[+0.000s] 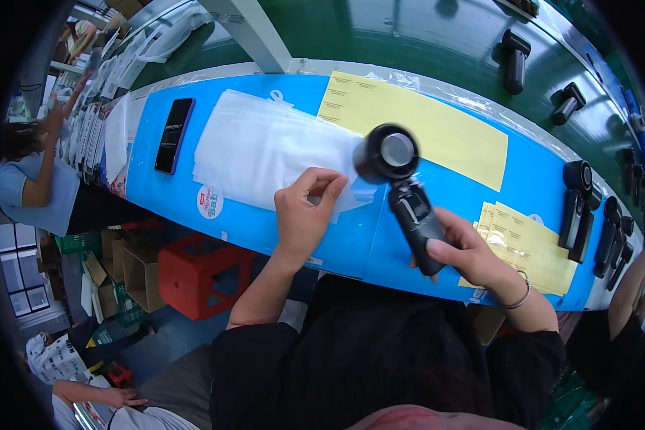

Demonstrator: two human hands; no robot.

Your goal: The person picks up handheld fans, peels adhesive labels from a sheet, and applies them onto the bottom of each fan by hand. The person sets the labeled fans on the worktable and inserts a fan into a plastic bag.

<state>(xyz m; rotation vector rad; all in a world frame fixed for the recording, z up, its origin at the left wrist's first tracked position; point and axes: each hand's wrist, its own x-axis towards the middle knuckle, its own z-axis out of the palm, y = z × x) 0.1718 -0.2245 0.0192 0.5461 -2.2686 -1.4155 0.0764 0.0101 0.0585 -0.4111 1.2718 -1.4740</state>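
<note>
My right hand point(468, 247) grips the handle of a black handheld fan point(413, 215), which has a round, ring-shaped head and is held tilted above the table. The fan's head hangs over the right end of a stack of translucent white plastic bags point(258, 147). At that same end, my left hand point(308, 209) has thumb and forefinger pinched together on the edge of a bag. Its other fingers are curled. Part of the bag's edge is hidden behind the fingers and the fan head.
Yellow label sheets point(437, 125) lie behind the bags, with more label sheets point(527, 240) near my right forearm. A phone point(173, 136) rests at left. Several black fans point(577, 208) stand at right; others point(514, 61) lie on the green conveyor. A red stool point(193, 276) is below.
</note>
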